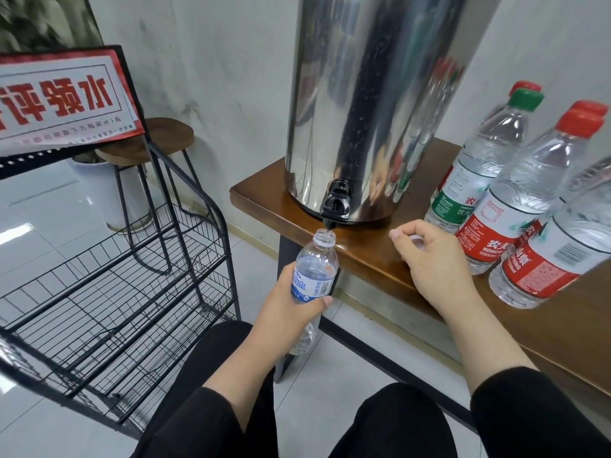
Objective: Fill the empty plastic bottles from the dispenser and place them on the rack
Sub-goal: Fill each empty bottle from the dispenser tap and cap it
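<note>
A seated person in dark trousers faces a wooden bench (370, 259) that runs from the centre of the frame to the right edge. On it, at upper centre, stands a tall steel dispenser (373, 100) with a black tap (334, 206) low on its front, overhanging the bench edge.

The left hand (291, 309), at lower centre, has its grip wrapped round the middle of a small clear bottle (314, 276) with a blue and white label. The bottle is uncapped, tilted slightly, and its open mouth sits right under the tap spout. A thin stream seems to run into the neck, though it is hard to be sure.

The right hand (429, 259) rests on the bench edge just right of the tap, fingers curled in a narrow grip round a small white cap (417, 241), mostly hidden.

At the right of the frame, four or more larger capped bottles stand close together on the bench: one with a green cap and green label (479, 160), the others with red caps and red labels (525, 193).

At left and lower left stands a black wire rack (109, 285) with tiered shelves. A red and white sign (62, 97) with mirrored Chinese lettering leans at upper left, and a round wooden stool (155, 140) stands behind the rack on the pale tiled floor.
</note>
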The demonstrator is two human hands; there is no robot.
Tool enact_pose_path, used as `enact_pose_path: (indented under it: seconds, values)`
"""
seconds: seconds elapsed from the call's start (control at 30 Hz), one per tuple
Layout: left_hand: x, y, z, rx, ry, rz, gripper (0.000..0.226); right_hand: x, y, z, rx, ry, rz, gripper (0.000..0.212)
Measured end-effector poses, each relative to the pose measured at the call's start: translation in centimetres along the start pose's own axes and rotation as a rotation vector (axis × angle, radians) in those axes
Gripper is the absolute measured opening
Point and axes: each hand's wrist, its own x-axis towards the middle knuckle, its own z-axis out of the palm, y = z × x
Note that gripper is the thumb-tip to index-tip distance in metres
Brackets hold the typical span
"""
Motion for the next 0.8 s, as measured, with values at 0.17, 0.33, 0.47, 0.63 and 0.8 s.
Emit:
enact_pose_path:
  seconds: [0.17,0.33,0.47,0.63,0.8]
  values:
    - [0.10,0.00,0.00,0.023,0.015,-0.006,0.051,-0.08,-0.04,-0.04,-0.019,-0.004,-0.004,0.016]
    - [0.10,0.03,0.25,0.024,0.017,-0.011,0.055,-0.06,-0.03,-0.15,-0.023,-0.003,-0.006,0.016]
    - [-0.01,0.03,0.11,0.031,0.018,-0.005,0.053,-0.07,-0.26,-0.09,0.003,-0.013,0.005,0.015]
    - [0.00,0.15,0.11,0.042,0.021,-0.007,0.053,-0.16,-0.17,-0.08,0.011,-0.015,0.011,0.016]
    - [-0.12,0.23,0.12,0.046,0.020,-0.012,0.052,0.00,-0.17,-0.09,0.010,-0.022,0.013,0.016]
